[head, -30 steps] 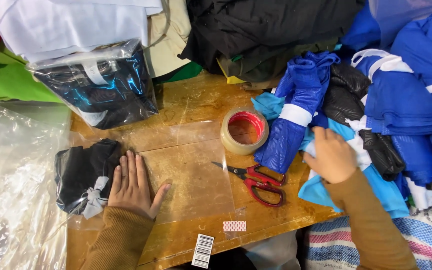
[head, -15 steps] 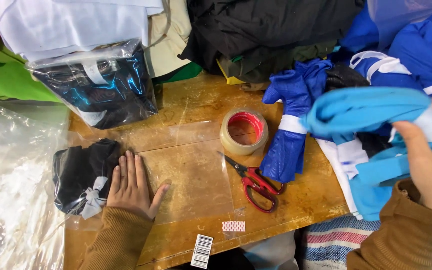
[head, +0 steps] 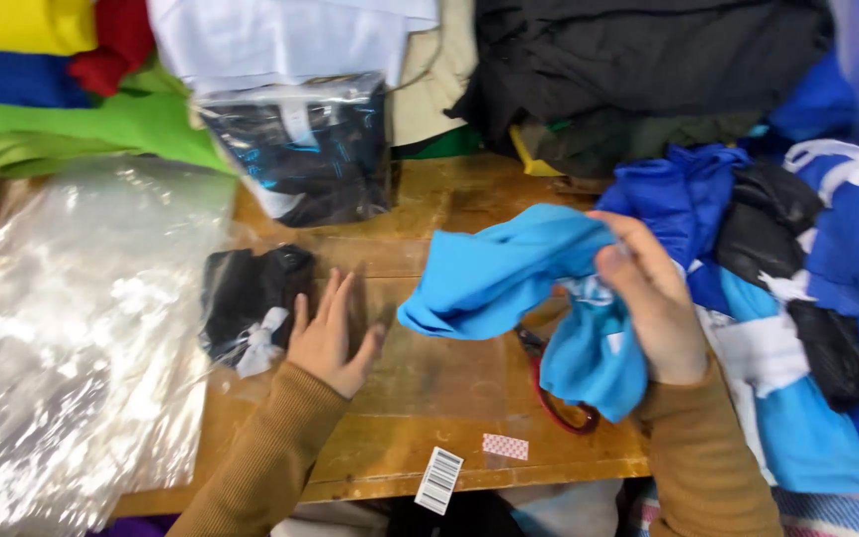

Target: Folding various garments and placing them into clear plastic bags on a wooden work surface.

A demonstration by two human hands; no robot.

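Note:
My right hand (head: 650, 296) grips a light blue garment (head: 519, 273) and holds it above the wooden table (head: 439, 398). The cloth hangs over the red-handled scissors (head: 561, 410), hiding most of them and the tape roll. My left hand (head: 335, 338) lies flat, fingers apart, on a clear plastic bag on the table, right beside a black garment (head: 246, 293) folded into that bag.
A sealed bag with a dark garment (head: 310, 149) stands at the back. Stacks of folded clothes line the far edge. A heap of blue, white and black garments (head: 807, 259) fills the right. Loose clear plastic bags (head: 72, 338) lie at the left. A barcode sticker (head: 437, 480) hangs at the near edge.
My right hand has pulled the light blue garment out of the right heap and carried it left over the tape and scissors. The view has shifted left. My left hand stays in place.

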